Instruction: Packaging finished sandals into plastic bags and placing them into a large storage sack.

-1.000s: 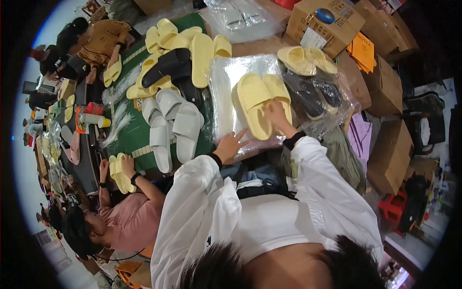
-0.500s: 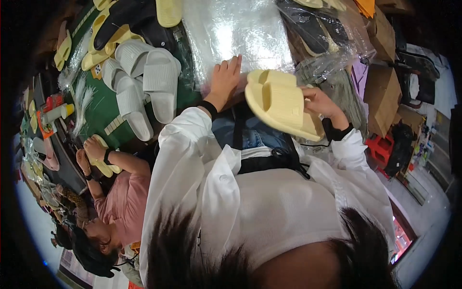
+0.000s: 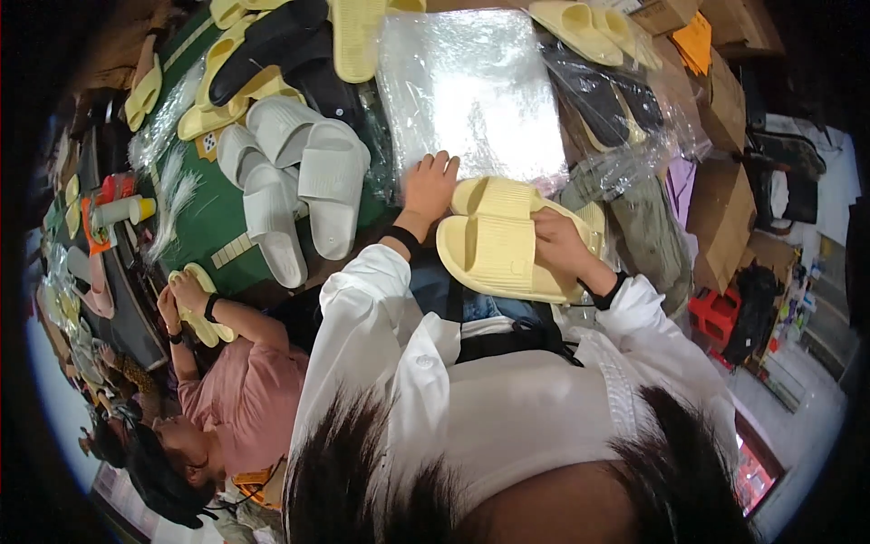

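Observation:
My right hand (image 3: pixel 555 243) grips a pair of pale yellow slide slippers (image 3: pixel 503 245), held soles-down against my lap. My left hand (image 3: pixel 430 187) lies flat with fingers spread on the near edge of a stack of clear plastic bags (image 3: pixel 471 86) on the table. The slippers sit just right of that hand, touching or nearly touching it. I wear a white long-sleeved shirt and a dark band on each wrist.
White slippers (image 3: pixel 290 190), yellow slippers (image 3: pixel 358 32) and black ones (image 3: pixel 272 45) lie on the green table (image 3: pixel 213 227). Bagged dark slippers (image 3: pixel 616 100) sit at the right, with cardboard boxes (image 3: pixel 725 100) beyond. A person in a pink shirt (image 3: pixel 249 403) at my left holds yellow slippers (image 3: pixel 195 304).
The yellow pair has come off the plastic bags on the table and down to my lap in my right hand. My left hand stays on the bag stack's edge.

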### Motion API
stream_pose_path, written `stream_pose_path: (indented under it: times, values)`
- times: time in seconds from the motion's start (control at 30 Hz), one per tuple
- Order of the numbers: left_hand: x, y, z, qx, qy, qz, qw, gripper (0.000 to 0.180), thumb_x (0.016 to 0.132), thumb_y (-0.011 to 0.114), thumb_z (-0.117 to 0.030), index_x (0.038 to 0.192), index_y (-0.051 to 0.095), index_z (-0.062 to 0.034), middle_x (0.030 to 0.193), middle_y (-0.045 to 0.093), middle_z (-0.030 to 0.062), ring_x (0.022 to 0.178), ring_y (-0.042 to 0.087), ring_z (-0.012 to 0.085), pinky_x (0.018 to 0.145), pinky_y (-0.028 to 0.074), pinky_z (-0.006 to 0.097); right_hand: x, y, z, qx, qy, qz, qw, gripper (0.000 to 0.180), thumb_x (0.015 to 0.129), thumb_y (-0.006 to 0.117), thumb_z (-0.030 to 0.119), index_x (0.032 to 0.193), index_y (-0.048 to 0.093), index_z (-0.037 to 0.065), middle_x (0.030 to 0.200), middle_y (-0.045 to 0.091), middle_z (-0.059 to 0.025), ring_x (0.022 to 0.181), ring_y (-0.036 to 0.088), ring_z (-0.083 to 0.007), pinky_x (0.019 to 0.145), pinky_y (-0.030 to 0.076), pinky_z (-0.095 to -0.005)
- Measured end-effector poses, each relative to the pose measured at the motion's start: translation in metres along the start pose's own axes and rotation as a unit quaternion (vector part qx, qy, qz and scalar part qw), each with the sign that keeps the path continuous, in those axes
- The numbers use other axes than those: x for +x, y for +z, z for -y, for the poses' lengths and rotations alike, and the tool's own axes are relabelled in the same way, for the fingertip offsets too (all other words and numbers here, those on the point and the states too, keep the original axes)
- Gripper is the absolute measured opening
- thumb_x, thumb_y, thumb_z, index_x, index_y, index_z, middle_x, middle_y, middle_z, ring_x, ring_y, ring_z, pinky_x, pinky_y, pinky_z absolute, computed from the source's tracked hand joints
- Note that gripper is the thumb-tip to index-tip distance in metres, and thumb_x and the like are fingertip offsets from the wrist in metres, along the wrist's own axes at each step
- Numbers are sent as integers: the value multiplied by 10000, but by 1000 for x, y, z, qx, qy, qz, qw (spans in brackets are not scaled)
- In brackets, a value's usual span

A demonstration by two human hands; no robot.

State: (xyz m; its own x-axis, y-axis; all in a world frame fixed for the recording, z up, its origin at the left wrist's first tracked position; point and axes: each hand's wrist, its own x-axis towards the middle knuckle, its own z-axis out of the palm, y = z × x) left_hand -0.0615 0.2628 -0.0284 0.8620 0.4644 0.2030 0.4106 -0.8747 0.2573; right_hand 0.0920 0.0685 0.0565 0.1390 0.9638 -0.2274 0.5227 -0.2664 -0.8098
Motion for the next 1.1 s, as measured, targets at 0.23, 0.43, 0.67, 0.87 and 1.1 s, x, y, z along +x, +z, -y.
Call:
stream_pose_path:
  times: [0.23,0.43,0.67,0.87,1.1]
  values:
    - [23,-43,-13,-119,-61,-97,986,188,726,551,-98,913,570,-89,1070,532,94,870,537,276,784,401,397,7,-17,-10,-148,-7,-182,972,70,641,583,7,709,596,-6,885,598,-113,826,527,-294,757,397,-373]
    - [31,-70,-25,-166,-131,39,977,177,751,540,-125,918,589,-90,1040,559,92,860,561,288,703,466,378,8,-13,-13,-172,-49,-272,946,91,608,597,6,698,599,3,847,589,-114,810,521,-295,720,406,-379]
    - [37,-76,-51,-167,-103,-84,977,119,785,540,-132,885,577,-80,864,586,84,770,561,277,652,461,370,5,1,-13,-272,-77,-288,915,121,546,580,25,662,554,44,833,539,-101,815,495,-293,675,399,-371]
    - [46,-84,-74,-75,-26,-110,991,171,750,534,-77,919,559,-66,1054,544,92,1041,489,283,925,332,471,17,8,0,-185,-78,-324,924,185,546,607,22,713,528,33,879,520,-112,821,483,-301,688,398,-388]
    - [30,-91,-76,-80,100,-47,991,235,736,541,-76,970,566,-76,1204,460,96,1194,345,334,980,196,565,50,11,6,-196,-103,-332,917,273,583,606,55,842,520,32,884,474,-157,825,458,-353,693,382,-428]
